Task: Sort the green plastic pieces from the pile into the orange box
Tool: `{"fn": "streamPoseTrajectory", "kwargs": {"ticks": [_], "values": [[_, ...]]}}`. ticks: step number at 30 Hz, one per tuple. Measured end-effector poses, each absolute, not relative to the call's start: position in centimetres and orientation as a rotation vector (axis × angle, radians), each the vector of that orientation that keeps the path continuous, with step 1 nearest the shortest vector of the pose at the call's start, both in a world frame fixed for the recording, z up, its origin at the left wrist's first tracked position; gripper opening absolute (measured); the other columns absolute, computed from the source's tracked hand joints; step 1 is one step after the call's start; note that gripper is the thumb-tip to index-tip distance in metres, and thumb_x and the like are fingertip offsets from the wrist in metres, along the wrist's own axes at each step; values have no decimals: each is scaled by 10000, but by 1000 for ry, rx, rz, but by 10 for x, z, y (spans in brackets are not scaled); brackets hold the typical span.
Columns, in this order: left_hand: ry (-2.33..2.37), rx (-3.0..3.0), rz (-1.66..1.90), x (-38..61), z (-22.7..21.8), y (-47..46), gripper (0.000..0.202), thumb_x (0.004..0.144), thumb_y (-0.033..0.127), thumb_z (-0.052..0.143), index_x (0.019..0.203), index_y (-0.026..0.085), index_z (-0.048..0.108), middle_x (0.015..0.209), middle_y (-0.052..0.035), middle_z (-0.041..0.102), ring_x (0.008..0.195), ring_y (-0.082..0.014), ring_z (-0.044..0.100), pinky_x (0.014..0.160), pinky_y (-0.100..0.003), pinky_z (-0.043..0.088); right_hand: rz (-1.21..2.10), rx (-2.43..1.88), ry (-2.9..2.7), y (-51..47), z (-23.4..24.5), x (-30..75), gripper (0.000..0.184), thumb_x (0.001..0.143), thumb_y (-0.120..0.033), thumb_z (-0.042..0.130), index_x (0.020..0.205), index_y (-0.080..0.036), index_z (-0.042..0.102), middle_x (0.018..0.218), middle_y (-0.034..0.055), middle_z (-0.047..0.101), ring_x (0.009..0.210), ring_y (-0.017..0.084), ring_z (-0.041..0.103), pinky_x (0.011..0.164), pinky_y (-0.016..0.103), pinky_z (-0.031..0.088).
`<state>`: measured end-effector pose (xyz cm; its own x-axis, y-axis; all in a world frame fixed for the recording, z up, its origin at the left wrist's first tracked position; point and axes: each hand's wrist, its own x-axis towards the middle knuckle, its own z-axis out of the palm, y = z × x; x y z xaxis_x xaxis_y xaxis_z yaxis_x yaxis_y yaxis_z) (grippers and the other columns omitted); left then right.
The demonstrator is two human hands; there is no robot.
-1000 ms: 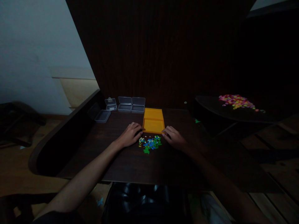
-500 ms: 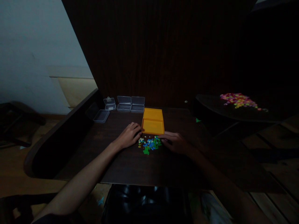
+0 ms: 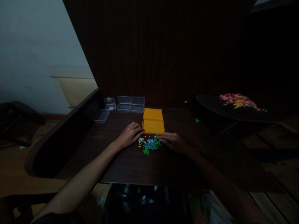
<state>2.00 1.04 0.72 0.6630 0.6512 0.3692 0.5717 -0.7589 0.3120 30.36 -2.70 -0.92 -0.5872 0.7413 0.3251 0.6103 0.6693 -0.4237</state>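
Observation:
A heap of small toy building blocks (image 3: 151,143), green, blue, white and yellow, lies on the dark table between my hands. My left hand (image 3: 130,136) rests at the heap's left side, fingers loosely bent and a little apart, their tips by the near left corner of the yellow box (image 3: 153,127). That box lies open with its lid folded back, and I see nothing inside. My right hand (image 3: 174,142) reaches in from the right, with thumb and fingertips close together at the green and blue blocks. Whatever they pinch is too small and dark to make out.
Open clear plastic cases (image 3: 130,107) stand at the back left, with a flat clear tray (image 3: 102,116) nearer. On a dark surface to the right lies a pile of pink and yellow pieces (image 3: 239,100). A green piece (image 3: 197,120) sits by the table's right side.
The thumb and fingers of my right hand have drawn closer together at the heap's right edge. My left hand has shifted very slightly right. The box stays where it was.

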Motion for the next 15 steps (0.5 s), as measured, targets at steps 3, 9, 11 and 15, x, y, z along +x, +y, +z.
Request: {"fn": "streamPoseTrajectory", "kwargs": {"ticks": [3, 9, 11, 15], "values": [[988, 2710, 748, 21, 2, 14, 225, 973, 290, 465, 991, 171, 656, 970, -82, 630, 940, -216, 540, 859, -356, 465, 380, -1012, -2353, -25, -8, 302, 275, 985, -329, 464, 1056, -226, 709, 982, 63, 725, 863, 185, 679, 778, 308, 536], [972, 2685, 849, 24, -5, 22, 171, 960, 268, 496, 957, 178, 641, 930, -65, 643, 917, -208, 556, 848, -352, 477, 372, -987, -2217, -20, -2, 299, 262, 977, -319, 477, 996, -196, 708, 900, 72, 647, 811, 175, 628, 719, 291, 507], [963, 2674, 865, 26, -6, 24, 152, 953, 261, 510, 948, 178, 637, 923, -61, 644, 916, -207, 559, 844, -350, 481, 370, -995, -2195, -17, 0, 299, 255, 970, -319, 487, 980, -193, 708, 878, 68, 626, 784, 174, 612, 698, 293, 498], [941, 2668, 897, 29, -9, 27, 131, 944, 252, 525, 929, 177, 631, 891, -56, 638, 899, -204, 558, 825, -344, 486, 379, -1040, -2119, -8, 1, 300, 244, 951, -327, 516, 958, -184, 714, 810, 51, 579, 710, 160, 567, 633, 280, 473]]}}
